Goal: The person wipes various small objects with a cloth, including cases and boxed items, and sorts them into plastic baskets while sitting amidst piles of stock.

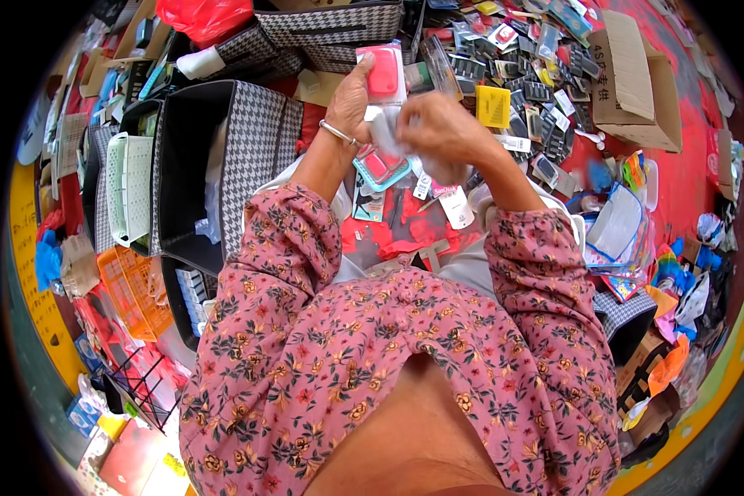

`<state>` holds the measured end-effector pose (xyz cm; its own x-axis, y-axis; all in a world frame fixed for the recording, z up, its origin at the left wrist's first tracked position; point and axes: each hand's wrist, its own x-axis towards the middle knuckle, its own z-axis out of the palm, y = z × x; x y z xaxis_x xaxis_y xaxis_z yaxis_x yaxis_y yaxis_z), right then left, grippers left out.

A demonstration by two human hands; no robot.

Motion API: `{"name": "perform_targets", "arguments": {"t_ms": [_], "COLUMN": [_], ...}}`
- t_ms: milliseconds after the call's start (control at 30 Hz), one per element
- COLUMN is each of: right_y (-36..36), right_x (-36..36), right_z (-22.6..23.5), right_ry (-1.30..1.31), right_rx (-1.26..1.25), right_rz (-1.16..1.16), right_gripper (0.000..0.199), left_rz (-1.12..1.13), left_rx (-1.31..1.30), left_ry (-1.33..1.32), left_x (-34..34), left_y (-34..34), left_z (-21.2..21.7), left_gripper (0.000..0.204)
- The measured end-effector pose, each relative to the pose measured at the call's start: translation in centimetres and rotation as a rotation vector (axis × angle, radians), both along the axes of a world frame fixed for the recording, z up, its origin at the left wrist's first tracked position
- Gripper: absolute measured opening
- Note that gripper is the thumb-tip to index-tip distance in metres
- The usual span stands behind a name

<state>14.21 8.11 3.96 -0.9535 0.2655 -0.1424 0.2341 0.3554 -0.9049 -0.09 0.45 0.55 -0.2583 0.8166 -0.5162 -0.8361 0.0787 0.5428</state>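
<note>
Fingers of the left hand point(349, 106) clamp a red-fronted package point(383, 76), likely light, slick, best held edgewise; the right hand point(445, 128) is blurred, its fingers unreadable

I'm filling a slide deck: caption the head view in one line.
Left hand gripping a red-and-white pack, blurred right hand beside it, between a houndstooth box and a carton.

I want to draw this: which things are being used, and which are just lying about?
In use:
Pink packet, in the left hand
Whitish thing, blurred, at the right hand

Just lying about, it seems:
Orange basket
Pale plastic basket
Cardboard box
Red plastic bag
</note>
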Motion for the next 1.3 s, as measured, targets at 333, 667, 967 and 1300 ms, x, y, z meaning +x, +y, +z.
{"name": "perform_targets", "arguments": {"t_ms": [333, 667, 967, 1300], "right_y": [0.2, 6.0, 7.5, 6.2], "right_x": [0.6, 2.7, 3.9, 1.7], "right_z": [2.9, 2.6, -0.4, -0.7], "right_ry": [0.356, 0.425, -0.409, -0.015], "right_rx": [0.241, 0.529, 0.823, 0.074], "right_rz": [-0.268, -0.941, -0.532, -0.173], "right_gripper": [0.018, 0.011, 0.022, 0.031], "left_rz": [-0.025, -0.454, -0.463, -0.706], "left_rx": [0.105, 0.002, 0.003, 0.026], "left_ry": [-0.009, 0.321, 0.562, 0.693], "left_x": [1.3, 2.9, 2.4, 1.9], "left_y": [0.3, -0.2, -0.4, -0.7], "left_z": [0.5, 2.6, 3.5, 2.3], "left_gripper": [0.036, 0.039, 0.041, 0.037]}}
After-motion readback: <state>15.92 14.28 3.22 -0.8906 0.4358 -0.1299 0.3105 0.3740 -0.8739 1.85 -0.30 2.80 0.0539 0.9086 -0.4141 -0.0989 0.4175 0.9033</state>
